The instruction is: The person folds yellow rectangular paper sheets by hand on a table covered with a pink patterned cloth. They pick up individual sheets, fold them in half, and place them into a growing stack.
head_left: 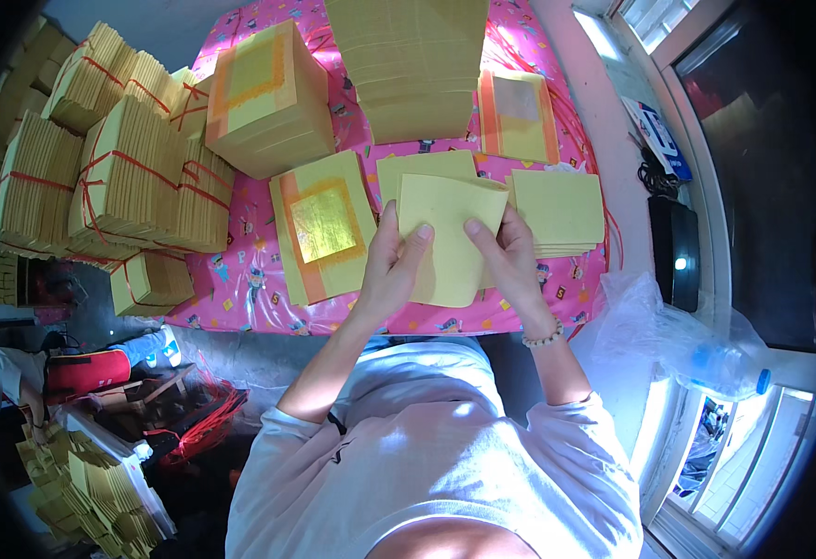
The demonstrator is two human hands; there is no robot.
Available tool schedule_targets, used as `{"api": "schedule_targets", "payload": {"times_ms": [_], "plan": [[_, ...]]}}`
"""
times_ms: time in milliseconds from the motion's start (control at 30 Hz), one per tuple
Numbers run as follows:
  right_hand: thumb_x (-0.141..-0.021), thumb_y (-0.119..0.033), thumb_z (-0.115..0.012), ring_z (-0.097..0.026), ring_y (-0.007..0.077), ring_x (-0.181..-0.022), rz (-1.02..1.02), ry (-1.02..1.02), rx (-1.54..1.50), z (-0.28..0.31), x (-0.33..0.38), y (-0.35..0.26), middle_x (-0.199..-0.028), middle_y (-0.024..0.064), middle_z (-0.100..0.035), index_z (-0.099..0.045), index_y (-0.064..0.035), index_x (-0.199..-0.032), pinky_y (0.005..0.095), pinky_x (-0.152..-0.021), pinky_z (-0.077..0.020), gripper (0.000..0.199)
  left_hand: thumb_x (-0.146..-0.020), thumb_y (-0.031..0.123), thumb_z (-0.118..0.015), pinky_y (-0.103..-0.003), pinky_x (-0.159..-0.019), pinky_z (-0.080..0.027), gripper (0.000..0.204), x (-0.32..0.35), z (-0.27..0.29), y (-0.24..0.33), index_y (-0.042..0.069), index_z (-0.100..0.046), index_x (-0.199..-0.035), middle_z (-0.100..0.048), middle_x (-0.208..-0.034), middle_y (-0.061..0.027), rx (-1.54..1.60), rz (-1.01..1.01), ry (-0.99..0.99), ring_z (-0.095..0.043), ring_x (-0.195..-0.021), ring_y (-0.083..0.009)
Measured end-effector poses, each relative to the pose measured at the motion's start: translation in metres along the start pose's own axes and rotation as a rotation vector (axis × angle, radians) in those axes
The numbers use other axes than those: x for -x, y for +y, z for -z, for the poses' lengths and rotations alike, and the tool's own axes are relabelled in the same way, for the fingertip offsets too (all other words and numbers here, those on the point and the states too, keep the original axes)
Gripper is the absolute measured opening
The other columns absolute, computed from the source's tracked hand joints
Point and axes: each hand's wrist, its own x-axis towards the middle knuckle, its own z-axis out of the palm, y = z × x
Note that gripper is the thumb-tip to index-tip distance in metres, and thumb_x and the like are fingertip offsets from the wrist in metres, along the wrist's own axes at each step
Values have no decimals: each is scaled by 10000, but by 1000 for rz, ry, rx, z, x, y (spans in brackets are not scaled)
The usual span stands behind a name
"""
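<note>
Between my two hands is a sheaf of plain yellow paper point(450, 252), held up over the near edge of the table. My left hand point(397, 252) grips its left side with the thumb on top, and my right hand point(509, 247) grips the right side the same way. Fingers behind the paper are mostly hidden. Just beyond lies another plain yellow stack point(417, 166), partly covered by the held paper. A flat pile with a gold foil square point(326, 228) and orange border rests to the left. At the right sits a low pile of plain yellow paper point(559, 210).
Tall stacks of yellow paper point(408, 74) and foil-topped paper point(268, 102) stand at the back of the pink patterned table point(240, 298). Bundles tied with red cord point(129, 177) crowd the left. A plastic bottle point(725, 368) lies right; another person point(17, 377) is at lower left.
</note>
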Motion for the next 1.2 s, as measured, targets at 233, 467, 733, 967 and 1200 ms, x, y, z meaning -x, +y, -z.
{"api": "schedule_targets", "payload": {"times_ms": [233, 467, 733, 967, 1200], "plan": [[-941, -106, -631, -628, 79, -907, 46, 54, 25, 0, -3, -3, -1032, 49, -677, -596, 23, -1186, 234, -794, -523, 278, -1001, 120, -487, -290, -913, -459, 328, 4, 2, -1, 16, -413, -1303, -568, -1181, -92, 16, 29, 25, -551, -1079, -134], [-945, -122, -631, -629, 71, -902, 0, 12, -8, 6, 0, -3, -1022, 48, -687, -630, 35, -1141, 221, -779, -513, 252, -992, 112, -506, -286, -918, -454, 316, 6, 3, 1, 25, -453, -1291, -587, -1178, -80, 59, 68, 62, -558, -1070, -126], [-931, -185, -664, -656, 85, -816, -159, -98, 109, 15, 19, 8, -932, 71, -717, -673, 48, -1093, 230, -712, -532, 284, -988, 113, -519, -280, -912, -453, 289, 5, 7, -2, 26, -479, -1261, -597, -1164, -70, 48, 110, 41, -555, -1072, -119], [-935, -190, -657, -661, 87, -803, -193, -145, 190, 20, 30, 15, -927, 81, -720, -675, 50, -1087, 219, -691, -533, 285, -986, 114, -524, -267, -894, -454, 286, 6, 7, -5, 27, -482, -1255, -604, -1145, -60, 32, 121, 29, -563, -1046, -110], [-932, -160, -654, -657, 77, -813, -288, -165, 98, 16, 40, 22, -919, 59, -715, -677, 41, -1089, 226, -700, -538, 256, -982, 103, -524, -262, -875, -461, 280, 2, 11, -13, 31, -491, -1250, -610, -1128, -56, 34, 57, 84, -570, -1022, -104]]}}
